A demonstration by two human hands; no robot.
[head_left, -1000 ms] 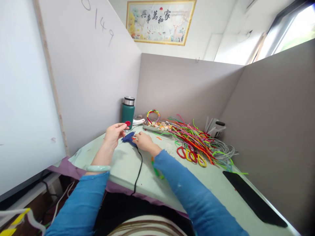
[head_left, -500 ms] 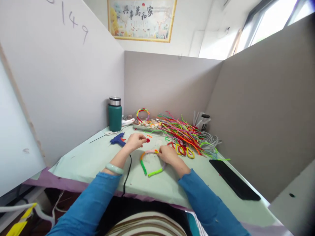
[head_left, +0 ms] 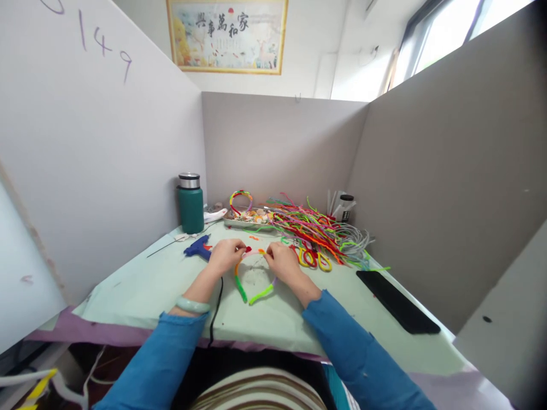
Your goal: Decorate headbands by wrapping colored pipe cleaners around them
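Observation:
My right hand [head_left: 282,263] grips a headband [head_left: 239,280] wrapped in orange, green, pink and purple fuzzy stems, near an orange spot at its top. The band's two ends point towards me. Pinched in the fingertips of my left hand [head_left: 225,255] is a small red piece [head_left: 248,249], close to the pink top of the headband; whether they touch I cannot tell. Left of that hand lies a blue glue gun [head_left: 198,247], with its black cord [head_left: 217,307] running to the table's front edge.
Behind my hands stand a metal tray [head_left: 250,226] of small pieces, another wrapped headband [head_left: 240,193] and a heap of pipe cleaners [head_left: 310,225]. Scissors [head_left: 311,259] lie right of my hands, a black slab [head_left: 397,302] farther right. A green bottle [head_left: 191,208] stands at the left, near the partition [head_left: 282,142].
My left hand has brought the red piece over to the top of the headband. My right hand still holds the band, its fingers now nearer the left hand. The view has shifted slightly.

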